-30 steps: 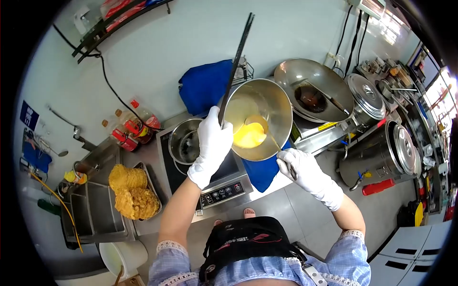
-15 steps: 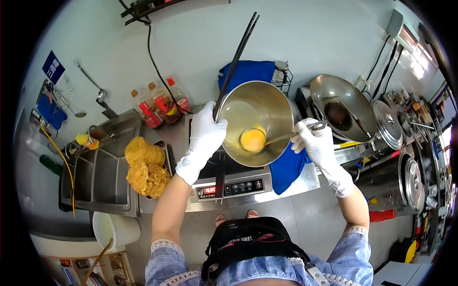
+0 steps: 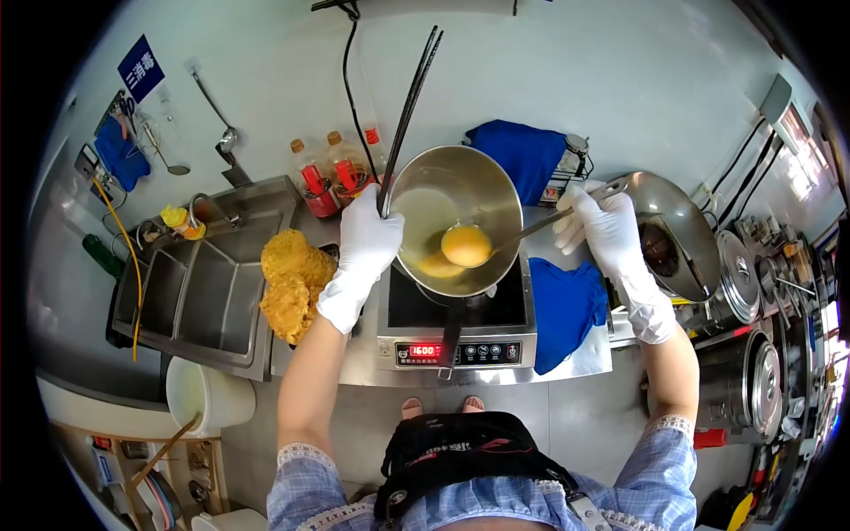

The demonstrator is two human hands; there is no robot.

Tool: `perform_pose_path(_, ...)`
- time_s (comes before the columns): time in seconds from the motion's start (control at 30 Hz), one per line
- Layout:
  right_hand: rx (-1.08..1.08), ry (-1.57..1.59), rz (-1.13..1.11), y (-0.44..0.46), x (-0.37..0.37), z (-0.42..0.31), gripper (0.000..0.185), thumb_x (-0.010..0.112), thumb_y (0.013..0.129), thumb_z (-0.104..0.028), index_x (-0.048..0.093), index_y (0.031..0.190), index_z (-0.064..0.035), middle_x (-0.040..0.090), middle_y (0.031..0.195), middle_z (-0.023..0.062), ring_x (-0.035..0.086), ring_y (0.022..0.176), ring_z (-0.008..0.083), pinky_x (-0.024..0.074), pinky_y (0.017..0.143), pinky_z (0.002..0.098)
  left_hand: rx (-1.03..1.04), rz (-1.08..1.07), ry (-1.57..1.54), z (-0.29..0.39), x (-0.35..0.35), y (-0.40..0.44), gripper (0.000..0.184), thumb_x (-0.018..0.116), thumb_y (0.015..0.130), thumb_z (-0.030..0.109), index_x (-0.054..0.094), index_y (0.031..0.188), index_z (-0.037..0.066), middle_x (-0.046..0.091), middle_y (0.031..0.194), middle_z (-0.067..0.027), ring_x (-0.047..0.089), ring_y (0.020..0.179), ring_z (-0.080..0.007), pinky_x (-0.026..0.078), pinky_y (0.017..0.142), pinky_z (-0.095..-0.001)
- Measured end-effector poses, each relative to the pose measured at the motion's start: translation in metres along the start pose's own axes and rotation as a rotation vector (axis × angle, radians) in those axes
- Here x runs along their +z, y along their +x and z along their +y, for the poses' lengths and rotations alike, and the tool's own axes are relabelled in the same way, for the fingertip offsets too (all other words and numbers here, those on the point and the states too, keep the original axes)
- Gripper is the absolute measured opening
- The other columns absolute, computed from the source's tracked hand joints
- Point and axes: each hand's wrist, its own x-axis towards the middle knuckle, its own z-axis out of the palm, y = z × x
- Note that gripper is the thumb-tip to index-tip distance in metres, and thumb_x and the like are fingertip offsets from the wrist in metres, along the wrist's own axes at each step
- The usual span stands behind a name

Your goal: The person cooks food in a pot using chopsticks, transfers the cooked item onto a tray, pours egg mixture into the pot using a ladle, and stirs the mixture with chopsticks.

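Note:
In the head view, my gloved left hand (image 3: 370, 237) is closed on the left rim of a deep stainless steel bowl (image 3: 500, 190), with a pair of long black chopsticks (image 3: 413, 111) pointing up from the same grip. The bowl is tipped towards me above the induction cooker. My gloved right hand (image 3: 606, 232) pinches the handle of a metal ladle (image 3: 544, 223) at the bowl's right side. Yellow beaten egg (image 3: 466, 246) fills the ladle's cup, and more yellow liquid lies in the bowl beneath it. A dark pan handle (image 3: 452, 332) sticks out under the bowl; the pan itself is mostly hidden.
The induction cooker (image 3: 522, 327) shows 1600. A blue cloth (image 3: 567, 310) lies at its right, with a wok (image 3: 682, 199) beyond. Battered golden food (image 3: 292, 288) and a sink (image 3: 226, 283) are on the left. Sauce bottles (image 3: 312, 181) stand by the wall.
The view has shifted, so the surroundings sit elsewhere in the picture. The ladle has lifted slightly from the liquid, and my right hand has moved away from the bowl's rim.

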Motion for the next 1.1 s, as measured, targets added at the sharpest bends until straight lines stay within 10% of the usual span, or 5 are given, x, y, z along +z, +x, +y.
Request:
perform_pose_path(0.4,-0.200,-0.084,0.082,0.039,0.008,-0.024,0.027,0.049,0.090,-0.019,0.058,0.078,0.0029,0.060,0.059,0.0125,0.056,0.043,0.0151,0.0457,0.039,0.0225,-0.121,0.163,0.094,-0.078,-0.058,0.002,0.036,0.054,0.071,0.005,0.053,0.103,-0.009,0.062,0.083,-0.0230,0.062,0.076,-0.0312,0.047,0.070,-0.0329)
perform_pose_path(0.47,-0.196,-0.084,0.073,0.044,0.005,-0.012,0.027,0.050,0.090,-0.020,0.058,0.078,0.0029,0.060,0.060,0.0126,0.056,0.043,0.0152,0.0456,0.039,0.0225,-0.153,0.252,0.012,-0.071,-0.071,-0.011,0.020,0.051,0.070,0.000,0.055,0.090,-0.005,0.053,0.066,-0.0060,0.044,0.060,-0.0113,0.039,0.057,-0.0267)
perform_pose_path(0.6,-0.150,-0.057,0.113,0.045,0.007,0.027,0.026,0.051,0.091,-0.019,0.058,0.078,0.0026,0.061,0.061,0.0118,0.057,0.044,0.0141,0.0452,0.039,0.0222,-0.193,0.300,-0.082,-0.068,-0.101,-0.043,0.031,0.050,0.072,0.000,0.055,0.102,-0.006,0.059,0.077,-0.0074,0.052,0.066,-0.0115,0.043,0.062,-0.0229)
perform_pose_path(0.77,-0.129,-0.018,0.157,0.039,0.017,0.082,0.025,0.053,0.090,-0.020,0.059,0.080,0.0014,0.060,0.060,0.0108,0.056,0.043,0.0143,0.0427,0.039,0.0230,-0.359,0.450,-0.209,-0.050,-0.125,-0.092,0.010,0.049,0.074,-0.005,0.053,0.079,0.003,0.046,0.064,0.0040,0.038,0.055,-0.0037,0.032,0.049,-0.0193)
perform_pose_path(1.1,-0.148,0.023,0.200,0.014,0.038,0.120,0.015,0.058,0.088,-0.012,0.060,0.084,0.0024,0.062,0.065,0.0073,0.056,0.049,0.0091,0.0450,0.044,0.0198,-0.496,0.485,-0.177,-0.068,-0.155,-0.171,0.017,0.049,0.077,-0.005,0.056,0.093,-0.004,0.060,0.084,-0.0047,0.053,0.071,-0.0086,0.042,0.064,-0.0217)
